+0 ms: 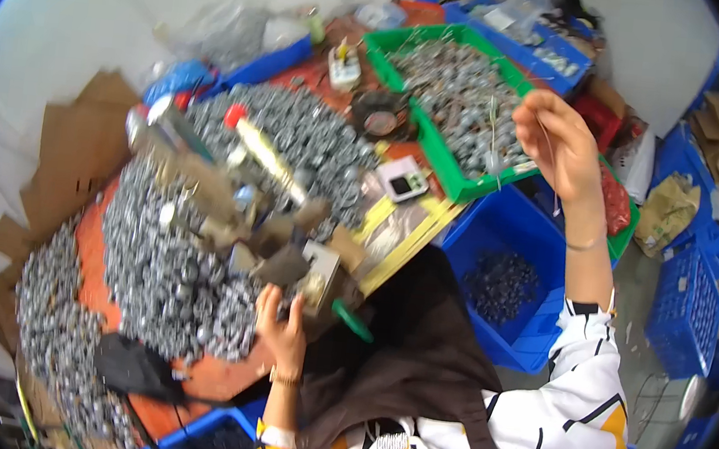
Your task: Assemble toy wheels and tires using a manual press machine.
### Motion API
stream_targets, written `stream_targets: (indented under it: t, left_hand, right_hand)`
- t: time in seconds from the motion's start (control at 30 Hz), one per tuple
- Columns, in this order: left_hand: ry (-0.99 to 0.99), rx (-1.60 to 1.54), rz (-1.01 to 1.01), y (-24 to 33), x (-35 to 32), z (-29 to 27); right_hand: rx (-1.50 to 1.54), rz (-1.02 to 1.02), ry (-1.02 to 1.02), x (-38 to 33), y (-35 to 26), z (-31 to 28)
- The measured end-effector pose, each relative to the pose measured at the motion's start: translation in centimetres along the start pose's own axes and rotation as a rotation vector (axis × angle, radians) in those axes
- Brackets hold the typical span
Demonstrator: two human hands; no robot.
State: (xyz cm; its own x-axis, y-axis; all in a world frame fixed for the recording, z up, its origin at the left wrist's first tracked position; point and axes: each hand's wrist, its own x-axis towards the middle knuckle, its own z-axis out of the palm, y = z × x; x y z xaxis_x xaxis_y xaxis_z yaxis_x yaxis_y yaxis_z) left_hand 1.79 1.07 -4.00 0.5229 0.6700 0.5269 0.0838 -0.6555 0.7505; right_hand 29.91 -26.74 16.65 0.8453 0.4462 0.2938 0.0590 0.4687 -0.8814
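1. The right hand is raised over the near edge of the green tray, at the right side of the desk. Its fingers are pinched together on a thin wire that hangs down toward the grey metal parts in the tray.

2. The wire's long axis runs close to vertical: its top end sits at the pinched fingertips and its lower end dangles just above, or touching, the parts below; I cannot tell which.

3. The left hand rests at the near edge of the big heap of small grey metal parts on the desk. Its fingers are curled around or against a few of those parts, beside a small fixture; whether they truly grip anything is not clear.

4. The two hands are well apart. The green tray lies up and to the right of the left hand, so the right hand is plainly the nearer one to the tray and to the wire.

5. A blue bin holding darker small parts stands below the right forearm, between the desk and the person's lap.

6. A small scale lies on the desk between the heap and the tray.
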Motion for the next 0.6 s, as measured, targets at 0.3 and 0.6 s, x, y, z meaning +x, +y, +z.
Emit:
stream_targets:
  t: [0.3,0.6]
  left_hand:
    - [-0.158,0.07,0.005,0.9,0.9,1.9]
    - [-0.253,0.026,-0.175,1.6,1.3,0.6]
  right_hand:
    - [0.017,0.407,-0.67,-11.9,7.6,10.8]
    - [-0.197,-0.001,-0.937,-15.6,15.7,14.9]
